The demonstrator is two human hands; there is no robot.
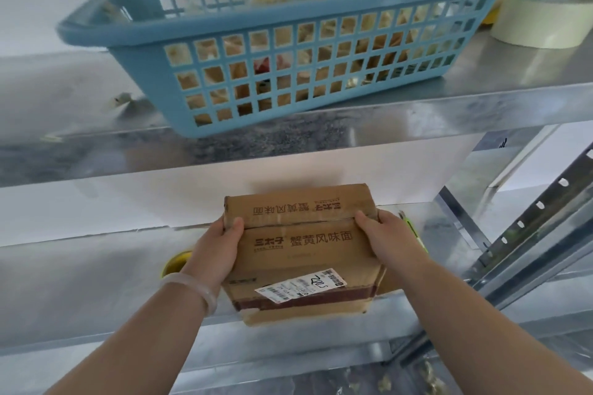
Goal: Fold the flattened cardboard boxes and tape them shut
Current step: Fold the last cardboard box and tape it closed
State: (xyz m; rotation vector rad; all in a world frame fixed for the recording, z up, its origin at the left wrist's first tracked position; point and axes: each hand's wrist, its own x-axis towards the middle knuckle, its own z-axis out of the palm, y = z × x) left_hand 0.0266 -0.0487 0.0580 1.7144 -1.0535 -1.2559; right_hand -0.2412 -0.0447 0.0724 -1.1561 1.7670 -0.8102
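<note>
Cardboard box [301, 253] at front edge of lower shelf [80, 282], folded. Left hand [218, 250] + right hand [390, 239] curled round its sides, thumbs on top flaps. Prob. light, stiff, dents easily; hold by side edges.

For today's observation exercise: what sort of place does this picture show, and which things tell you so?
Probably a storeroom or packing area: bare metal shelves, a blue basket beside a roll of tape on the upper shelf, and a cardboard box with a shipping label.
</note>
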